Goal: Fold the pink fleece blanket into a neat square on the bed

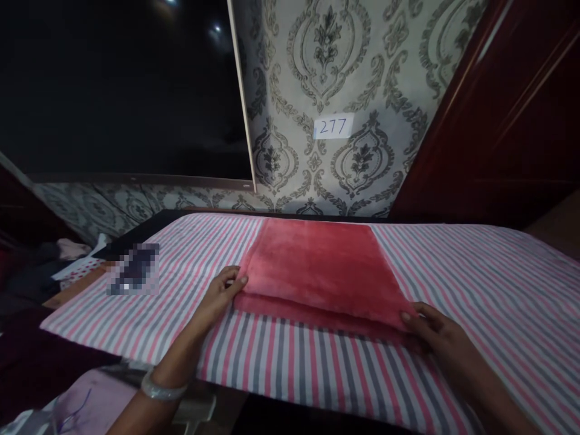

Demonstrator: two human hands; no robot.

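A red plush towel (317,266), folded over on itself, lies on a striped cloth (281,356) in pink, grey and white. Its upper layer is raised slightly along the near edge, and the lower layer shows beneath. My left hand (224,287) pinches the towel's near left corner between thumb and fingers. At the near right corner, my right hand (428,326) grips the same upper layer, thumb on top. A pale bracelet (163,386) circles my left wrist.
A blurred-out dark object (133,269) rests on the cloth at the left. Behind the table stand a large black television (122,90), a patterned wall bearing a paper marked 277 (333,125), and a dark red wooden panel (507,115). Clothes (72,251) lie at far left.
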